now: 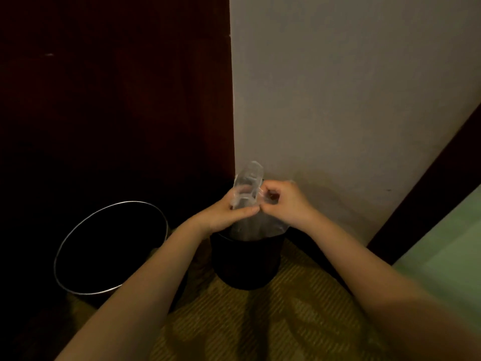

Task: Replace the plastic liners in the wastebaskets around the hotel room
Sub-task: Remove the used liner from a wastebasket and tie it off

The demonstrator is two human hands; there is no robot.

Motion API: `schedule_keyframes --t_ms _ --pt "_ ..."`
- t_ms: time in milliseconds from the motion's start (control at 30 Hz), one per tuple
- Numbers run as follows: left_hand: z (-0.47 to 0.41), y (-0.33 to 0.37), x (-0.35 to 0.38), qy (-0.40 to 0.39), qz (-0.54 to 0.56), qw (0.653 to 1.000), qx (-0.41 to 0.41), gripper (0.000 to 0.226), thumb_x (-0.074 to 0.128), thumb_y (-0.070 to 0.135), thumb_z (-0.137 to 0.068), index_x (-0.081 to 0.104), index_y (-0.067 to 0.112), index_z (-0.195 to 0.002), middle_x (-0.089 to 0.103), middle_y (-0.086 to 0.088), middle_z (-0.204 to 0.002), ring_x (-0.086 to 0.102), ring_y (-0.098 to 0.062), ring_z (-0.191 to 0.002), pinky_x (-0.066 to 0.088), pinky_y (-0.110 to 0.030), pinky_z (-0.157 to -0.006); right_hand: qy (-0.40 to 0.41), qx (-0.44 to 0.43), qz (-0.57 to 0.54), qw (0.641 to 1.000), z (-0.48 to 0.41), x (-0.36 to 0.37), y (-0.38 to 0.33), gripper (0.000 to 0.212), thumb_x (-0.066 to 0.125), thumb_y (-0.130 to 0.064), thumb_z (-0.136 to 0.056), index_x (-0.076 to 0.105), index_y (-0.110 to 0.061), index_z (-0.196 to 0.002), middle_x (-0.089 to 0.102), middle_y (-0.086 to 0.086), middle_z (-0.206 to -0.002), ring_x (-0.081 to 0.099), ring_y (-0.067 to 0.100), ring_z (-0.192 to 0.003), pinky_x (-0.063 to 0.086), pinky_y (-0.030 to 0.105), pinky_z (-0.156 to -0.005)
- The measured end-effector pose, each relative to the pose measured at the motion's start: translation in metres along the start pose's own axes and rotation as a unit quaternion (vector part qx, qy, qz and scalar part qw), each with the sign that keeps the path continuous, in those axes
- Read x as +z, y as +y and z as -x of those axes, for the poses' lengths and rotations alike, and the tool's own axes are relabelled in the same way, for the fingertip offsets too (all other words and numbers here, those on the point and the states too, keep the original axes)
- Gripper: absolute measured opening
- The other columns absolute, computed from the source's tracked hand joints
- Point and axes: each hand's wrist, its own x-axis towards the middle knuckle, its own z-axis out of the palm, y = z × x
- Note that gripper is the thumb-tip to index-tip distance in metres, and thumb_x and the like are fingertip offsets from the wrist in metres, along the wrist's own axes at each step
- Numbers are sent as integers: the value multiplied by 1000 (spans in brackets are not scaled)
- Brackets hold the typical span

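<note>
Two bare hands meet above a small round black wastebasket (246, 264) on the olive patterned carpet (260, 324); the left hand (223, 214) and the right hand (286, 204) each keep a narrow grip pinched on a crumpled clear plastic liner (250, 175), its lower end hanging into that basket; a larger black metal-rimmed wastebasket (112, 246) stands just left.

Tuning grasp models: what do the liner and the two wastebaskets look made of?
The liner: thin clear plastic film, glossy; see-through, crumpled, catching highlights. The larger wastebasket: dark body, material unclear; its bright rim looks like polished metal. The smaller wastebasket: matte black, perhaps plastic or painted metal; no glints.
</note>
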Motion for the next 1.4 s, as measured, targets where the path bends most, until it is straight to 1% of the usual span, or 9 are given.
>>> schedule_keyframes --t_ms 100,200,300,433,600,833,1000,1167,1400 --pt "-6 9 10 99 34 994 33 10 58 21 -93 63 15 -100 61 3 -100 59 8 -91 46 -11 -80 7 15 33 999 4 -4 7 27 74 -9 -77 55 -25 -68 56 -14 -64 55 -6 -66 39 10 -63" --pt "-11 6 11 201 59 978 -4 25 59 23 -93 66 11 -114 66 -6 -112 63 -18 -105 50 -31 -91 8 30 64 997 8 -6 12 35 76 -8 -79 50 -28 -67 55 -10 -67 52 0 -63 38 9 -62" --pt "-21 10 13 282 193 939 -27 30 57 21 -93 62 4 -118 66 -11 -111 64 -22 -101 50 -31 -86 -4 40 81 996 15 -3 13 44 77 -9 -79 43 -33 -65 51 -14 -65 50 -3 -63 37 8 -60" --pt "-33 30 20 247 338 908 3 30 49 15 -95 56 -5 -116 69 -17 -100 69 -26 -95 54 -35 -81 -52 56 117 990 25 8 19 37 74 -16 -80 43 -31 -66 52 -10 -66 54 8 -66 42 28 -61" --pt "-34 46 43 173 221 959 44 38 41 11 -97 38 11 -59 39 -8 -49 38 -16 -41 47 -32 -60 -105 73 139 982 28 20 18 23 67 -17 -84 47 -25 -77 56 -3 -81 56 18 -78 45 36 -67" --pt "-30 8 21 386 -32 922 8 26 54 15 -88 39 13 -66 39 -2 -65 39 -14 -58 31 -30 -55 -1 77 200 977 39 6 41 12 65 -16 -82 55 -12 -76 55 1 -89 48 18 -86 36 29 -70" --pt "-26 -12 8 403 -120 907 -15 12 51 5 -87 43 12 -84 49 -5 -81 49 -19 -72 37 -28 -60 12 195 138 971 41 -4 50 23 60 -6 -81 47 -19 -68 49 -4 -67 48 15 -64 38 30 -61" --pt "-26 -35 -1 406 -155 899 -54 18 46 1 -91 50 4 -109 50 -11 -107 48 -18 -84 40 -30 -72 -9 255 99 962 45 -13 52 32 64 0 -82 53 -23 -63 50 -6 -57 45 4 -52 36 14 -49" --pt "-26 -43 -1 304 -178 933 -67 31 49 5 -91 51 9 -122 49 -11 -113 50 -21 -90 43 -34 -79 94 282 -159 941 30 -12 38 20 59 -10 -92 55 -16 -111 59 0 -96 57 13 -86 47 25 -80"
